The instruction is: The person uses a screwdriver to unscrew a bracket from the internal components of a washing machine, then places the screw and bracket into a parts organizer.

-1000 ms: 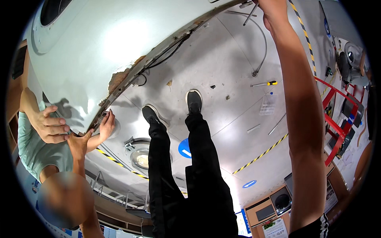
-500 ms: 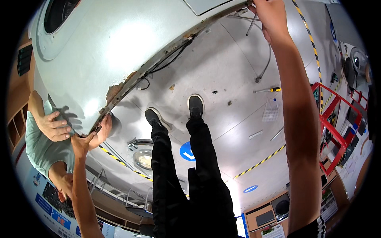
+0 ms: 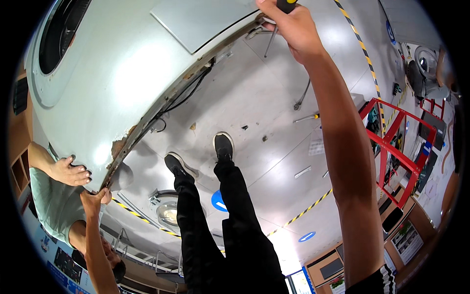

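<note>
A large white washing-machine casing (image 3: 98, 78), with a dark round opening and a rusty, chipped lower edge, fills the upper left. My left hand (image 3: 94, 200) is closed on its bottom corner. My right hand (image 3: 293, 34) is at the upper end of that edge beside a square flap (image 3: 193, 22), closed round a screwdriver with a black-and-yellow handle (image 3: 285, 6), its shaft pointing down; its fingers also touch the edge. A co-worker in pale green (image 3: 54, 206) has one hand (image 3: 68, 171) on the casing near the corner. Their other hand is mostly hidden behind mine.
My legs and feet (image 3: 223, 147) are below the casing. A hose (image 3: 303, 93), another screwdriver (image 3: 306, 118) and small debris lie on the tiled floor. A round door (image 3: 165, 208) lies near my left foot. A red metal frame (image 3: 396, 152) stands at right, by striped tape.
The casing's upper part and my right hand have shifted left, showing more of the square flap and the screwdriver handle. The corner, my left hand and the co-worker's hands have moved lower.
</note>
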Demonstrator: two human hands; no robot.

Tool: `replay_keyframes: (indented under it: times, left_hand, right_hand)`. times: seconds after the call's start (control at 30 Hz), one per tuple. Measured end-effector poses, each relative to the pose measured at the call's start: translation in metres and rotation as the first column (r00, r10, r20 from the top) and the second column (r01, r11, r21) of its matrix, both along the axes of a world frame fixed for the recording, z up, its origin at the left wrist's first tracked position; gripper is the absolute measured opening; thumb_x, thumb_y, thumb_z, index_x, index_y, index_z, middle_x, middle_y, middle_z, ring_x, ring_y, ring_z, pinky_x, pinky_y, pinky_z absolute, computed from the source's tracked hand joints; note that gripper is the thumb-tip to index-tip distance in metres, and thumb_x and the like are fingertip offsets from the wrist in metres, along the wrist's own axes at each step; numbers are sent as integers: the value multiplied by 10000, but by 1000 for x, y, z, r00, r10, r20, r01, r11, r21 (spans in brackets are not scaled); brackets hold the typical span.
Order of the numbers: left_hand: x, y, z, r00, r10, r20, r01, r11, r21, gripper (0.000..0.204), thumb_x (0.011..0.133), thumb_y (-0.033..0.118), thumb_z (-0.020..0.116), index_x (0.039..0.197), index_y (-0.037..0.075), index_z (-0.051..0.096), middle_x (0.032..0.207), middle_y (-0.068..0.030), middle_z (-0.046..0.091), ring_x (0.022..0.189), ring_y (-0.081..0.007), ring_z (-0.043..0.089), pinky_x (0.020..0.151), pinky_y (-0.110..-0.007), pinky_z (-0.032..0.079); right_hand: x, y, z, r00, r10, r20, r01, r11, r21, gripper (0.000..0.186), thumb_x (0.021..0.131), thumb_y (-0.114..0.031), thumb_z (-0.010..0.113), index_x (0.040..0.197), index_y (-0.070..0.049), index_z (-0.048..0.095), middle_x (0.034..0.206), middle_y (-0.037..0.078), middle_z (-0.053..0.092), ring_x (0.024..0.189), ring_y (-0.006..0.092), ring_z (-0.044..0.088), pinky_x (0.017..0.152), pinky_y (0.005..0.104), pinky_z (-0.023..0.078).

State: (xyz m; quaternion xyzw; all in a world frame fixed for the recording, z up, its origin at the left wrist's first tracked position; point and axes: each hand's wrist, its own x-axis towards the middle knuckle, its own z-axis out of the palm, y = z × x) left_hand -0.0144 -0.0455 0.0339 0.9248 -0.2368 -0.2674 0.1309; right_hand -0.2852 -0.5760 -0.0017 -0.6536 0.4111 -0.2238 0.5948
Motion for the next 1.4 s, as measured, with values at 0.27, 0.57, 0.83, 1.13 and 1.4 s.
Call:
replay_keyframes:
  times: [0.27,0.57,0.83,1.13,1.4]
  left_hand:
    - [0,-4,4,996,30,-84,-31,999,-9,413,655,192,810,895,-79,611,833,-104,648,705,-167,570,671,-311,476]
    - [13,22,-8,997,24,-79,-25,1000,-4,470,644,221,828,921,-81,598,861,-101,644,740,-193,578,715,-320,473]
    - [-3,-13,7,997,47,-67,-45,998,34,325,664,189,805,740,-73,628,660,-83,640,553,-178,551,562,-333,461]
    - [-5,-9,4,996,-77,44,74,995,60,326,642,196,812,657,-55,606,548,-58,593,462,-127,496,472,-317,425]
    - [13,27,-7,989,-150,-4,149,986,-73,324,744,99,689,1010,-65,606,773,-77,623,691,-156,589,617,-269,466]
  right_hand:
    - [7,-22,-4,986,163,-27,-158,977,146,527,768,-388,693,1077,32,616,1018,126,618,948,175,597,873,305,485]
    - [-12,-22,-14,974,156,166,-204,922,329,526,832,-325,654,1181,50,537,1138,147,568,1074,192,538,943,331,441]
    - [-22,2,-30,999,40,-14,-34,957,287,376,801,-210,685,1068,42,606,930,70,647,863,107,583,779,254,454]
    - [-18,-1,-19,975,46,-218,1,978,209,356,762,-166,738,1043,21,625,968,38,645,876,75,558,791,232,438]
    - [-14,-13,-44,989,88,120,-109,978,175,318,749,-124,747,1025,-3,647,1025,96,658,908,153,619,805,260,484]
